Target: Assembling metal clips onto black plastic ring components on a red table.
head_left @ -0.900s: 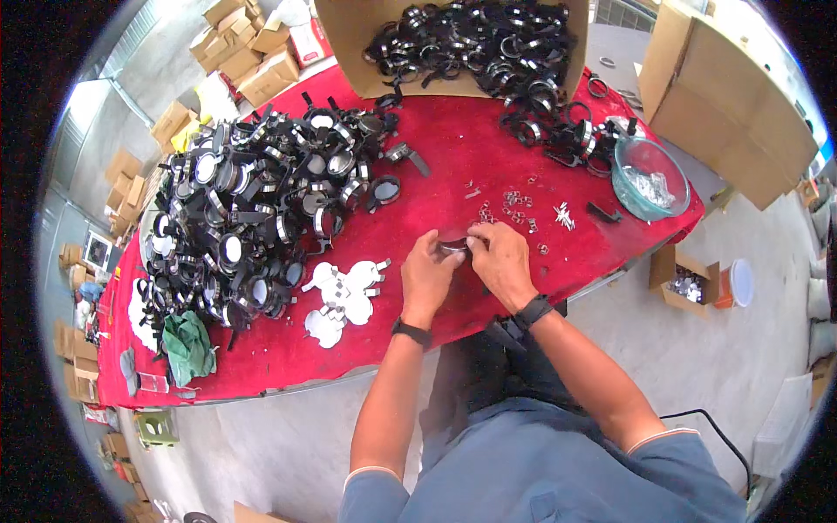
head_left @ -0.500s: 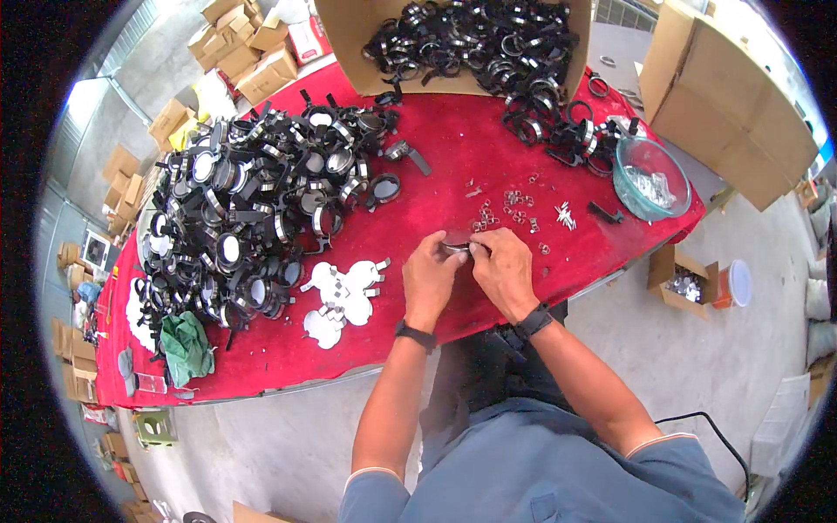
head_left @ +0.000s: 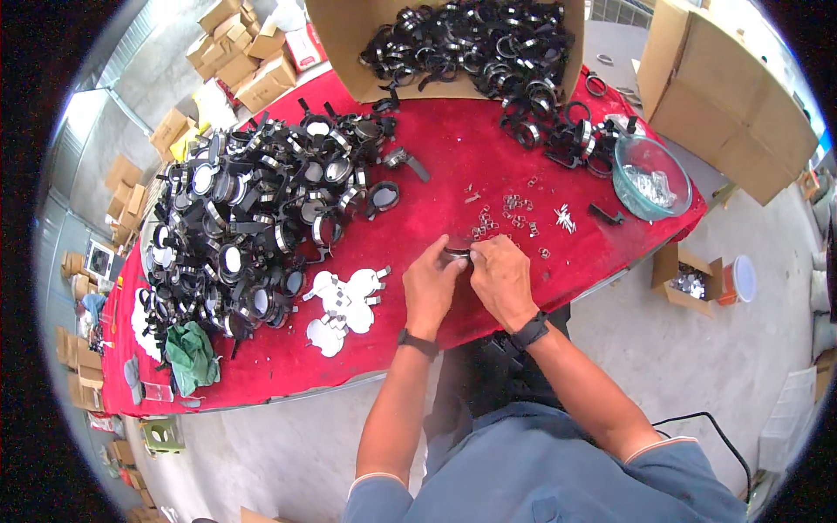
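Between my two hands, just above the red cloth, is a small round metal ring, dark inside with a shiny rim. My left hand is closed on its left side, thumb and finger at the edge. At the right edge, the fingers of my right hand pinch it; whether they also hold a smaller piece is hidden. Small metal clips lie scattered just beyond my hands, with a little heap of white pins to their right. White round discs with tabs lie left of my left hand.
A large pile of black-and-silver ring parts covers the table's left side. More fill a cardboard box at the back. A teal bowl with clear packets stands at right. A green cloth lies front left.
Both hands stay together around the ring, with only a slight shift of the fingers. The view has shifted a little; the things on the table lie as before.
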Action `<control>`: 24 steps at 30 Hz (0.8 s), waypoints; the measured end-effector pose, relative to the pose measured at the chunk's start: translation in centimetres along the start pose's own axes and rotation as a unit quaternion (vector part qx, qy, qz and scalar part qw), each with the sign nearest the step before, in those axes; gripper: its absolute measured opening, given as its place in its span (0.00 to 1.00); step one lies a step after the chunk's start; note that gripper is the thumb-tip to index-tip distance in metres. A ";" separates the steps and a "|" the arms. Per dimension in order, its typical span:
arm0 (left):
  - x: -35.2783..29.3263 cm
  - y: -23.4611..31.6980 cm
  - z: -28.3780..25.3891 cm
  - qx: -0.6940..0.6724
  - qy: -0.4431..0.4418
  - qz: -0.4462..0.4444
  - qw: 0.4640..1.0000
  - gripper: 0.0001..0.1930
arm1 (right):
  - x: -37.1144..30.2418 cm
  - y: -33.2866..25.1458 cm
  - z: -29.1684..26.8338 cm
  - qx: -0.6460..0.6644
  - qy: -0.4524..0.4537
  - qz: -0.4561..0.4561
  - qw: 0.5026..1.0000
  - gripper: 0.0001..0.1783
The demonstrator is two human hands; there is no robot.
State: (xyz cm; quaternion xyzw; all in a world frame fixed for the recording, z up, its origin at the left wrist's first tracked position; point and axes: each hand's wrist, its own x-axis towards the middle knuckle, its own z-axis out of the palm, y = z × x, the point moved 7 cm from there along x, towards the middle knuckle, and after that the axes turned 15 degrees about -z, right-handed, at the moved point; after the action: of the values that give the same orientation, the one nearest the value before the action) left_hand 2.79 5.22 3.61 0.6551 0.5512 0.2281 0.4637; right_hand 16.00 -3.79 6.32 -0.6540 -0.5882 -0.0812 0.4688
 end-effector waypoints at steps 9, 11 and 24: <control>0.6 -1.2 0.3 -0.026 -0.003 0.010 1.000 0.30 | 0.6 -0.1 -0.2 -0.008 -0.020 -0.009 1.000 0.08; 0.3 -0.8 0.2 -0.016 0.008 0.011 1.000 0.30 | 0.9 0.0 -0.2 -0.003 -0.015 -0.010 1.000 0.09; 0.0 -0.2 0.2 -0.002 0.026 0.021 0.999 0.27 | 0.4 -0.2 0.0 -0.020 -0.037 -0.009 0.999 0.06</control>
State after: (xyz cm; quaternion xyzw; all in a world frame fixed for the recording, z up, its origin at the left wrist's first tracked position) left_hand 2.83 5.13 3.33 0.6597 0.5481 0.2559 0.4459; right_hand 15.97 -3.56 6.71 -0.6605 -0.6092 -0.0729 0.4328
